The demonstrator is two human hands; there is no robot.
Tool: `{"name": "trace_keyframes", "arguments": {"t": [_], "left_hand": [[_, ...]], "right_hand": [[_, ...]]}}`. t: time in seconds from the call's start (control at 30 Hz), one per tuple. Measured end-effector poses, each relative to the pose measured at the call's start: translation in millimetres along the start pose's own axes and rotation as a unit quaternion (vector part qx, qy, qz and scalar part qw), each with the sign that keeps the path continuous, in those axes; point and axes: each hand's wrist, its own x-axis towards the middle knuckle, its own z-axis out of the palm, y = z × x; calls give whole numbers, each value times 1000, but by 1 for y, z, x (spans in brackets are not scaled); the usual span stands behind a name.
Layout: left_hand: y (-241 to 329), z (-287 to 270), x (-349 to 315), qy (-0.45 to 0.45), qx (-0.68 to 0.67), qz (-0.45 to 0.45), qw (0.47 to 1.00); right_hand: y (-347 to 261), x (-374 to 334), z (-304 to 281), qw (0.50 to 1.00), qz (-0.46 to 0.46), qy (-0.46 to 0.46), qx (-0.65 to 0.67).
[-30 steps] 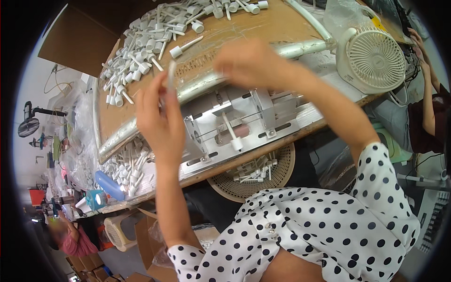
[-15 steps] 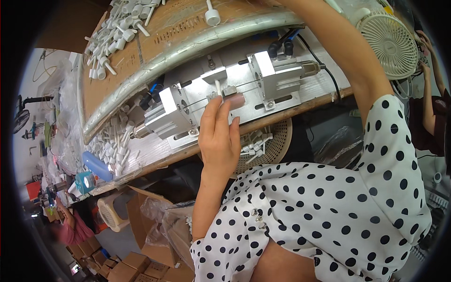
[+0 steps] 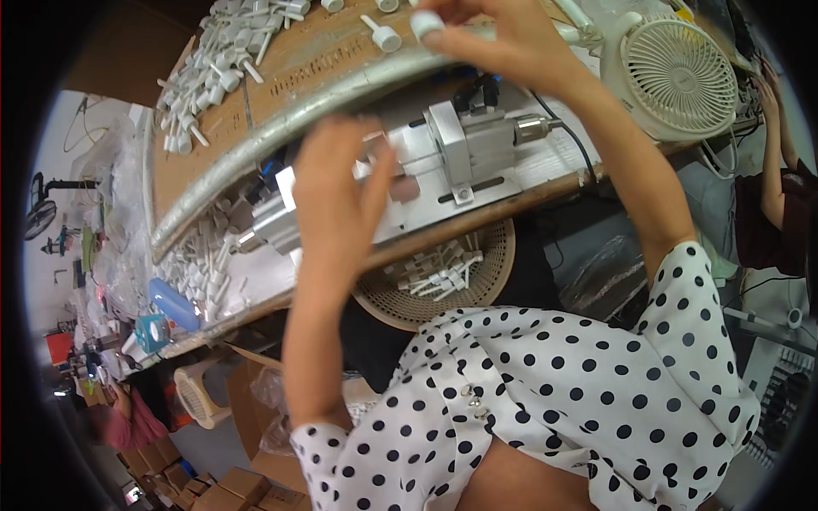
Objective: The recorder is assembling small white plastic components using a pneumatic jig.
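My right hand pinches a white plastic piece with a round cap-like head above the slanted board's padded edge. Motion smears my left hand, raised in front of the metal fixture with its two air cylinders; whether its fingers hold anything does not show. This hand hides the fixture's left middle. A pinkish block sits on the fixture just right of the hand. Another white stemmed cap lies on the board, left of my right hand.
White stemmed pieces heap on the brown board and beside the left cylinder. Below the bench edge, a beige basket holds several more. A white fan stands at the right. At the left lies a blue bottle-like object. Another person's arms show far right.
My right hand has come into view from the top edge with a white capped piece. My left hand has moved left and up, away from the fixture's middle, where a white stem stood.
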Motion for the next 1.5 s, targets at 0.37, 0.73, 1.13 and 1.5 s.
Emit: {"name": "trace_keyframes", "arguments": {"t": [0.37,0.73,1.13,1.5], "left_hand": [[-43,25,106,-52,59,-113,991],[1,-28,-45,106,-243,-204,943],[11,25,-72,10,-24,-62,998],[13,26,-68,6,-23,-90,996]], "right_hand": [[-26,-82,81,958,-235,-139,-89],[-18,-40,69,943,-181,-280,-18],[53,56,38,922,-92,-143,-348],[-7,-18,31,981,-150,-71,-103]]}}
